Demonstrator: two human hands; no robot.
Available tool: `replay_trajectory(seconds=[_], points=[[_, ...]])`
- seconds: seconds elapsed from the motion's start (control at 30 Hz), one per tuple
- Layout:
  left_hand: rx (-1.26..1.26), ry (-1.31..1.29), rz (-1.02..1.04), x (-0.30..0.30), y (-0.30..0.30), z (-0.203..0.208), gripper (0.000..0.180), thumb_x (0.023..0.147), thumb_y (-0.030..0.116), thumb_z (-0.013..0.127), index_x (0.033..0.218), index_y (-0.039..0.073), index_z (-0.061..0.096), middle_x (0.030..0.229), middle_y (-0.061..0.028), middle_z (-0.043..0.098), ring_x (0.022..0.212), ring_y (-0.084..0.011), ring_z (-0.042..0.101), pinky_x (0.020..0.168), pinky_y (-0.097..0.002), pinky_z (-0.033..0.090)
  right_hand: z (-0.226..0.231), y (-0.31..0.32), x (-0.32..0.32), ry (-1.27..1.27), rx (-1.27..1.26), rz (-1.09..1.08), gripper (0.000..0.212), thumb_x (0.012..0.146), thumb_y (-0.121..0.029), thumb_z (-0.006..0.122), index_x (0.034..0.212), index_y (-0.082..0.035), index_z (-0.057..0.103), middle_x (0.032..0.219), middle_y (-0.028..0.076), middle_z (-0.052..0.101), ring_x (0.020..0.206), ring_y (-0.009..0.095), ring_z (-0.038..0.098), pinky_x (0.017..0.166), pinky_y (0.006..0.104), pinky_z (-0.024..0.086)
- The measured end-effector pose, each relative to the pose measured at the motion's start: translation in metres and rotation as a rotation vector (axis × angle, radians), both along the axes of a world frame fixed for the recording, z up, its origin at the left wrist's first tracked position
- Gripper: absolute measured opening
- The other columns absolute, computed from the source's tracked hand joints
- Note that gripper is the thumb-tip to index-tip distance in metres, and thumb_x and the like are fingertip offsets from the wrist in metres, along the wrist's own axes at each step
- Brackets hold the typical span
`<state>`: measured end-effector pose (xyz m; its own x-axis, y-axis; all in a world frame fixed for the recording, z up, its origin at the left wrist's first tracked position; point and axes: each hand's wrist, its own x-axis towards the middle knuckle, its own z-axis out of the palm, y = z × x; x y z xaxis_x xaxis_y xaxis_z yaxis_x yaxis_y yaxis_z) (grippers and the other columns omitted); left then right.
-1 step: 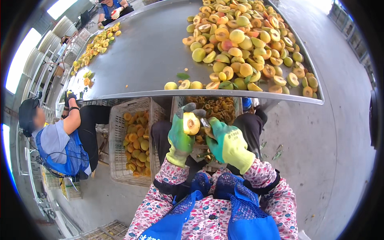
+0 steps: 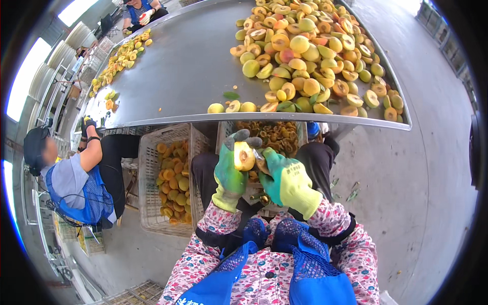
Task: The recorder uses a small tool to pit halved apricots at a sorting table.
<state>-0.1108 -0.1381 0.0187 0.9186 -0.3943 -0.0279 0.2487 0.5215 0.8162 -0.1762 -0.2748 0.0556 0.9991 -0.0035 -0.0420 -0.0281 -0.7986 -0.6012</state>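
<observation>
My left hand (image 2: 230, 175), in a green and yellow glove with dark fingertips, is closed around a halved peach (image 2: 244, 156). The cut face is turned up, with a brownish pit area in its middle. Against the peach's right side, my right hand (image 2: 290, 179), gloved alike, grips a small hand tool (image 2: 262, 161) with a brownish handle. Its tip is partly hidden between the fruit and the fingers. Both hands are above my lap, just short of the metal table's (image 2: 178, 76) near edge. Beyond them, under the table, a crate (image 2: 222, 138) holds dark orange fruit pieces.
A large heap of halved peaches (image 2: 310, 56) covers the table's right side. At left below the table stands a crate of orange halves (image 2: 175, 180). A co-worker in a blue vest (image 2: 84, 188) sits at left; another person (image 2: 142, 14) works at the far end.
</observation>
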Motion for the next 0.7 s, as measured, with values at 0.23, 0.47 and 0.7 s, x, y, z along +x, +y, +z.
replay_trajectory(seconds=[0.23,0.47,0.7], points=[[0.188,-0.165,0.128,-0.020,-0.020,0.005,0.036,0.101,0.031,0.037,0.116,0.002,0.051,0.104,-0.0143,0.063,0.092,-0.0234,0.063,0.083,-0.0351,0.052,-0.032,0.001,-0.007,-0.227,0.082,0.081,0.047,0.074,-0.015,0.065,0.113,0.004,0.048,0.087,0.021,0.062,0.075,0.040,0.062,0.063,0.0457,0.049],[0.278,-0.109,0.122,-0.013,-0.021,0.008,0.040,0.099,0.034,0.038,0.110,-0.001,0.055,0.099,-0.0137,0.064,0.085,-0.0210,0.064,0.078,-0.0322,0.054,-0.019,-0.006,-0.005,-0.176,-0.332,0.221,0.032,0.073,-0.018,0.064,0.100,-0.002,0.057,0.078,0.009,0.062,0.068,0.025,0.064,0.058,0.0392,0.048],[0.682,-0.513,0.155,0.004,-0.021,0.008,0.049,0.102,0.041,0.035,0.100,0.000,0.062,0.088,-0.0097,0.066,0.077,-0.0160,0.061,0.069,-0.0275,0.049,-0.004,-0.006,-0.002,0.063,0.229,0.052,0.040,0.076,-0.020,0.064,0.109,0.001,0.057,0.084,0.019,0.066,0.078,0.034,0.067,0.067,0.0417,0.051]])
